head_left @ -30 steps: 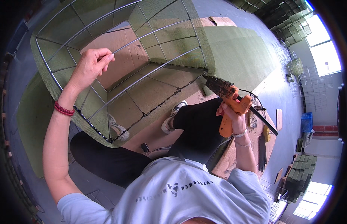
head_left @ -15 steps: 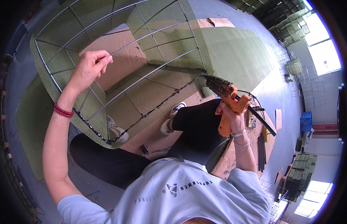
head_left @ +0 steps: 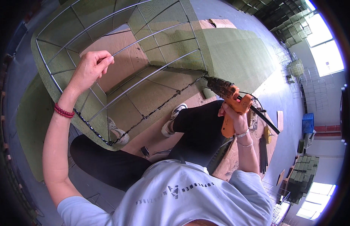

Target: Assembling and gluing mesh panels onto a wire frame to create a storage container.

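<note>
A large curved wire frame [head_left: 144,81] stands in front of me, partly covered with green mesh fabric [head_left: 235,52]. My left hand [head_left: 90,69] is raised and pinches one of the frame's thin wires near its upper left. My right hand [head_left: 235,116] grips an orange glue gun [head_left: 229,100] by the handle. Its dark nozzle points left and touches the frame's lower right corner, where fabric meets wire. A black line of glue or cord runs along the frame's bottom edge [head_left: 160,107]. I am seated, with my legs in black trousers under the frame.
Brown cardboard sheets [head_left: 152,132] lie on the grey floor under the frame. A worktop [head_left: 263,139] at my right carries dark glue sticks and small tools. Stacks of green material [head_left: 299,177], a blue crate [head_left: 307,122] and more wire frames [head_left: 295,64] stand at the far right.
The glue gun's nozzle has shifted slightly along the frame's lower right corner. My left hand keeps its pinch on the wire, almost unmoved.
</note>
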`<state>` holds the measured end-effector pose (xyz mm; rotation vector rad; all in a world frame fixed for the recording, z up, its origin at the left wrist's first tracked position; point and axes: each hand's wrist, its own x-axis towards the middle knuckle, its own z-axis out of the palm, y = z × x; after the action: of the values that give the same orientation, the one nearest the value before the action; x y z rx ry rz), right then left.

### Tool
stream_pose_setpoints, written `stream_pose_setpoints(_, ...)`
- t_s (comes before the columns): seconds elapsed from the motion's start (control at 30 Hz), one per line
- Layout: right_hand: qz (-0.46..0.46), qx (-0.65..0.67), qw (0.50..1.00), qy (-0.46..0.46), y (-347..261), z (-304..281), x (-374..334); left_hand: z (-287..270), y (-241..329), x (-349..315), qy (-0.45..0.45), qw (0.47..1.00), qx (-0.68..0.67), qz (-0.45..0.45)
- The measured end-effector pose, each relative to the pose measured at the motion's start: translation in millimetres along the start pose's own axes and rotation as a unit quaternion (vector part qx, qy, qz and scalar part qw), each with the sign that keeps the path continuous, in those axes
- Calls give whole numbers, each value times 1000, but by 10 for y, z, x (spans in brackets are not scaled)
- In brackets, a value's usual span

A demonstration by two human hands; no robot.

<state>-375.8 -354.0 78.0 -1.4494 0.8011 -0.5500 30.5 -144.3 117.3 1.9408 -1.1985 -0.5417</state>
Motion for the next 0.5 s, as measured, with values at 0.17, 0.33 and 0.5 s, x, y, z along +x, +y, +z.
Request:
stream_pose_setpoints(0.17, -8, 7, 1000, 21, -10, 6, 23, 1, 12, -4, 1, 1000, 1, -1)
stream_pose_setpoints(0.33, 9, 8, 1000, -3, -42, 13, 4, 2, 13, 0, 3, 1000, -1, 4)
stream_pose_setpoints(0.5, 10, 11, 1000, -13, -36, -7, -19, -7, -10, 7, 0, 1000, -4, 6)
